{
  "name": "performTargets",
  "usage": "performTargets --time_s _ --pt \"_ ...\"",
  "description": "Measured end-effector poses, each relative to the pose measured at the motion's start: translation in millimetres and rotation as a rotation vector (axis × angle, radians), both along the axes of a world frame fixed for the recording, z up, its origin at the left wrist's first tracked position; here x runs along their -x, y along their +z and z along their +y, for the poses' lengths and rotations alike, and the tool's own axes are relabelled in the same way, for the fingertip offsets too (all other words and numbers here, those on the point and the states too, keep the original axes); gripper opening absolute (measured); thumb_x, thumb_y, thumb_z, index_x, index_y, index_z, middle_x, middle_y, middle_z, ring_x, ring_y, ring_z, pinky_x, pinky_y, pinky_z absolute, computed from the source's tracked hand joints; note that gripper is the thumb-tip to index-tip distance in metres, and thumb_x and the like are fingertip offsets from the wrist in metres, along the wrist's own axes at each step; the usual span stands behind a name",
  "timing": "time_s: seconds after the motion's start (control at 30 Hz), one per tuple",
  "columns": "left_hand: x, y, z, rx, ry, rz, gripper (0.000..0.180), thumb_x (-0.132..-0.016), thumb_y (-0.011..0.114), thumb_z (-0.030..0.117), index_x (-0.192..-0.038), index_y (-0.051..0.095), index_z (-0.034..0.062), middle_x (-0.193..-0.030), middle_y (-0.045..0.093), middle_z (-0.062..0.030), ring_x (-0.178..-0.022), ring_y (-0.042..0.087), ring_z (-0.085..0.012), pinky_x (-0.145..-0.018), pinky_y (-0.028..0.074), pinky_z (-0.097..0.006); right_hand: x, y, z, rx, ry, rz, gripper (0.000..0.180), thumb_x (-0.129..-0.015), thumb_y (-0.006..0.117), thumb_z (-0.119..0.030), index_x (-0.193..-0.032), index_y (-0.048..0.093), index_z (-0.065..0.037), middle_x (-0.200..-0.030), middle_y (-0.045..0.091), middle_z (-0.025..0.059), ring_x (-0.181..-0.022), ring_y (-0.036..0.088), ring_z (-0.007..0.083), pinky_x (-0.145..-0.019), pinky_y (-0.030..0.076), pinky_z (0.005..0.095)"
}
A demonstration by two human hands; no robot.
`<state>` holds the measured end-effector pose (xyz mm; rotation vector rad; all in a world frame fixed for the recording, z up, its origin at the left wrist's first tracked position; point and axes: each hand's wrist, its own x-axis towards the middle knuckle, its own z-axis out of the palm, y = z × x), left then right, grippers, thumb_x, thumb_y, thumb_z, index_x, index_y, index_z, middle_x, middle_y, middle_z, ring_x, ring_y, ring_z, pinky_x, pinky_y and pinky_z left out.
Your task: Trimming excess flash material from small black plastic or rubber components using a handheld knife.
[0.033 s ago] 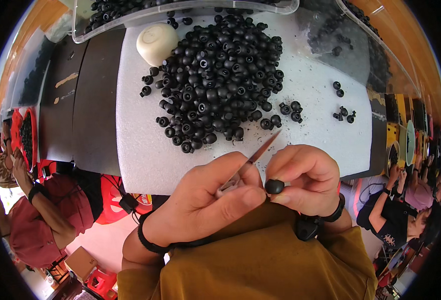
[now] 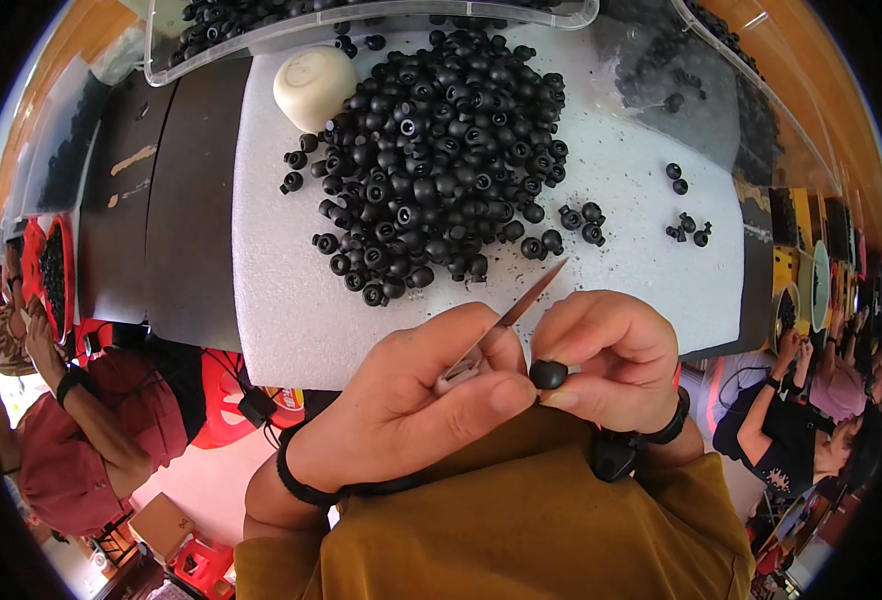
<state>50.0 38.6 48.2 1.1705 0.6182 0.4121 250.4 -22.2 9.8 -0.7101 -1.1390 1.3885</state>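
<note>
My left hand is closed around a small knife, its thin blade slanting up and to the right past my fingers. Between the thumb and fingertips of my right hand is a small round black rubber-like part. The left thumb tip lies against or very near this part; exact contact is unclear. Beyond both hands, a large heap of similar black parts, many with a round hole, covers the middle of a white foam sheet.
A cream-coloured rounded object stands at the heap's far left. Clear plastic bins of black parts line the far edge, with a clear bag at far right. Dark table boards lie left. Other people sit at both sides.
The knife blade has shifted very slightly to the right, its tip a little higher. Both hands otherwise keep their places.
</note>
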Motion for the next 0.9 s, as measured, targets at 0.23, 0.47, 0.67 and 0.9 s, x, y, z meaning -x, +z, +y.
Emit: performTargets --time_s 0.23,0.47,0.67,0.9 --pt "-5 -11 -3 0.058 0.016 0.007 0.019 -0.092 0.058 0.021 -0.094 0.054 0.0017 -0.073 0.046 0.0041 -0.062 0.038 -0.0032 -0.056 0.031 -0.019 1 1 2 0.053 0.040 0.055 0.023 -0.077 0.068 0.006 -0.097 0.060 0.000 -0.091 0.063 0.0106 -0.081 0.060 0.0186 -0.072 0.045 0.0283" --pt "8 -31 -1 0.262 0.087 0.092 0.014 -0.095 0.053 0.017 -0.092 0.052 0.0039 -0.069 0.043 0.0048 -0.058 0.035 -0.0010 -0.050 0.031 -0.017 -53 36 22 -0.359 -0.764 -0.289 0.023 -0.081 0.063 0.000 -0.101 0.054 0.002 -0.087 0.060 0.0119 -0.071 0.057 0.0150 -0.067 0.048 0.0259" --pt "12 -39 -4 0.266 0.113 0.015 0.017 -0.095 0.053 0.020 -0.090 0.051 0.0045 -0.063 0.042 0.0053 -0.051 0.035 -0.0008 -0.044 0.029 -0.018 -109 67 68 -0.353 -1.199 -0.855 0.028 -0.086 0.066 -0.012 -0.112 0.061 -0.002 -0.101 0.062 0.0063 -0.087 0.058 0.0124 -0.078 0.045 0.0222" --pt "13 -42 -6 0.284 0.153 -0.061 0.016 -0.094 0.055 0.019 -0.093 0.053 0.0029 -0.063 0.043 0.0047 -0.051 0.036 -0.0016 -0.044 0.029 -0.018 -64 24 36 -0.456 -0.934 -1.351 0.017 -0.075 0.069 -0.006 -0.090 0.062 -0.004 -0.091 0.062 0.0107 -0.084 0.057 0.0280 -0.074 0.046 0.0341"
